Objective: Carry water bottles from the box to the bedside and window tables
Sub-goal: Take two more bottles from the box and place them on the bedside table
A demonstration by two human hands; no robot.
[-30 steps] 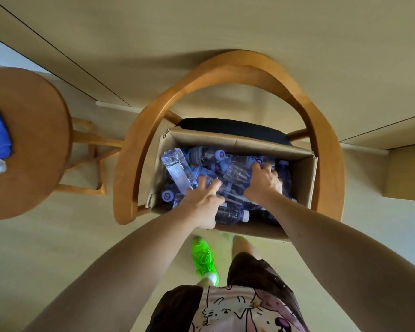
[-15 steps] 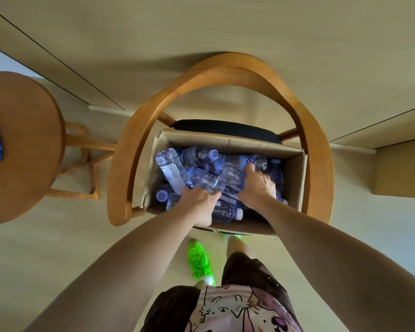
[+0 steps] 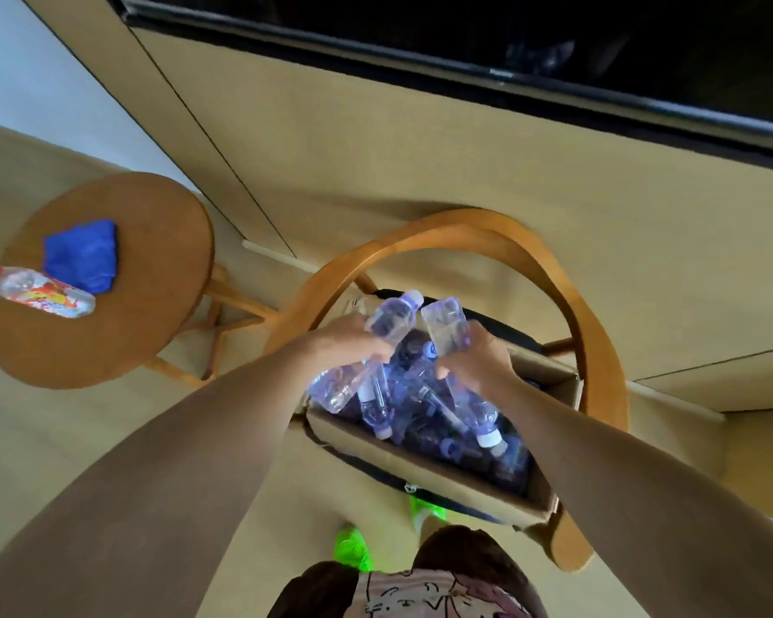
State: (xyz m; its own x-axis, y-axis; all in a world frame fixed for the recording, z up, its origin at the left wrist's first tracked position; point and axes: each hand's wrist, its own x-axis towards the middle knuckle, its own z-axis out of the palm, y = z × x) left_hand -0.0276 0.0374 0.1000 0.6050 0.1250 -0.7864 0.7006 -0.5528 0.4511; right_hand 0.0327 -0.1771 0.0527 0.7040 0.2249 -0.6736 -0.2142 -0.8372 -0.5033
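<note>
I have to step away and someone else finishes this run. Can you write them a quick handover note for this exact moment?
Left hand: grip on water bottles.
Right hand: grip on more bottles, one pointing up.
Both hands are above the cardboard box on the chair, which holds many more bottles.
Done: bottles picked up.
Left: carry them to the bedside and window tables, neither identifiable here.

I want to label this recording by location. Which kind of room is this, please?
Probably a hotel or guest bedroom, not certain: a wooden armchair bearing a box of bottles, a small round side table, and plain wall panelling.
</note>
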